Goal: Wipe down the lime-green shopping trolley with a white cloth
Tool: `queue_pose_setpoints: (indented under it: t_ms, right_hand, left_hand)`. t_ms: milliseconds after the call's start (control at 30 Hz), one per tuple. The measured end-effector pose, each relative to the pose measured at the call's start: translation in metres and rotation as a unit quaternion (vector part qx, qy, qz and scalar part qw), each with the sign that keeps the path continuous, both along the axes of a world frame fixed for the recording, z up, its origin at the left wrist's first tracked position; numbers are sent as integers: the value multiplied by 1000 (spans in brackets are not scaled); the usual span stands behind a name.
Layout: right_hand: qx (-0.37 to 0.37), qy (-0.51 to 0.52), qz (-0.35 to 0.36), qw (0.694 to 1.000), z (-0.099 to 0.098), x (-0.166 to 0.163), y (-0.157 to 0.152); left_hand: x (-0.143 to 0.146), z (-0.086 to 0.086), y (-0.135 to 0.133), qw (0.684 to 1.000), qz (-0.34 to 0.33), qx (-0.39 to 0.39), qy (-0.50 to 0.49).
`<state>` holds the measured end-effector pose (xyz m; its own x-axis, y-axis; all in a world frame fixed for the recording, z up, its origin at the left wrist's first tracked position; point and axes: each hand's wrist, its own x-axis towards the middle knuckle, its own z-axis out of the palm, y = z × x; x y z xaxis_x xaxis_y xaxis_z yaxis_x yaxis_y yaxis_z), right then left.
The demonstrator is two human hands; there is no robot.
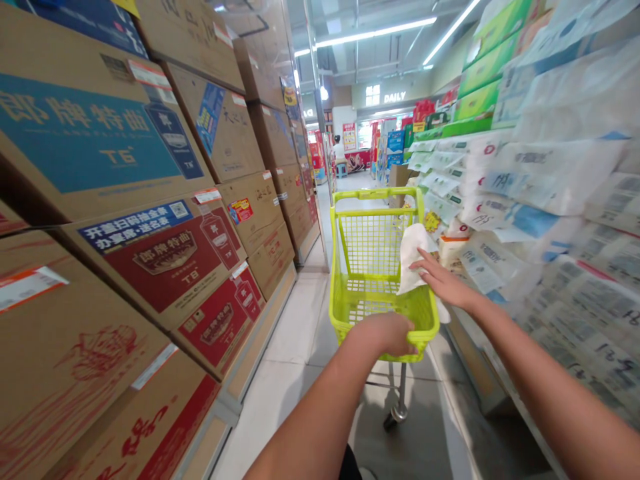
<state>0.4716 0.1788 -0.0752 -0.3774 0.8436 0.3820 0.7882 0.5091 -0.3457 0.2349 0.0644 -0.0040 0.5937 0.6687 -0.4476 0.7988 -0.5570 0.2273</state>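
A yellow-green plastic shopping cart point(335, 293) with a grid-walled basket stands in front of me on the tiled floor. My left hand point(393, 333) grips its near rim, the fingers curled over the edge. A white cloth or tissue point(411, 257) hangs over the basket's right rim, one part inside and a bit showing outside. My right hand point(440, 277) presses it against that rim from the outer side, with fingers stretched over it. One caster wheel point(395, 417) shows below the basket.
Stacked cardboard cartons point(170, 267) wall the left side on a low platform. Packs of white tissue point(500, 200) fill the right side, close to my right arm. Farther down the aisle a person point(339, 150) sits near a blue stool point(341, 170).
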Motion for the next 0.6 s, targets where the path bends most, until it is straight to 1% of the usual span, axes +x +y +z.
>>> queue_pose_setpoints:
  t_ms: [67, 167, 267, 400, 467, 500, 567, 600]
  right_hand:
    - [-44, 4, 3, 999, 0, 3, 2]
    - [-113, -45, -22, 992, 5, 1, -2]
    - [-169, -108, -43, 979, 15, -6, -15]
    - [-217, -155, -35, 963, 29, -11, -31]
    - [-210, -135, -29, 968, 31, -13, -32]
    - [-184, -113, -40, 975, 30, -14, -30]
    - [-109, -62, -111, 986, 24, -18, -19]
    - [-79, -45, -157, 983, 18, -20, -12]
  left_hand:
    - [9, -14, 7, 999, -14, 39, 6]
    - [19, -28, 17, 996, -33, 84, -20]
    - [20, -30, 22, 993, -21, 112, -31]
    - [14, -27, 21, 994, -23, 105, -27]
    - [12, -27, 20, 995, -30, 91, -24]
    - [12, -27, 20, 995, -35, 85, -25]
    - [13, -29, 20, 995, -53, 80, -27]
    - [15, -29, 20, 994, -66, 80, -24]
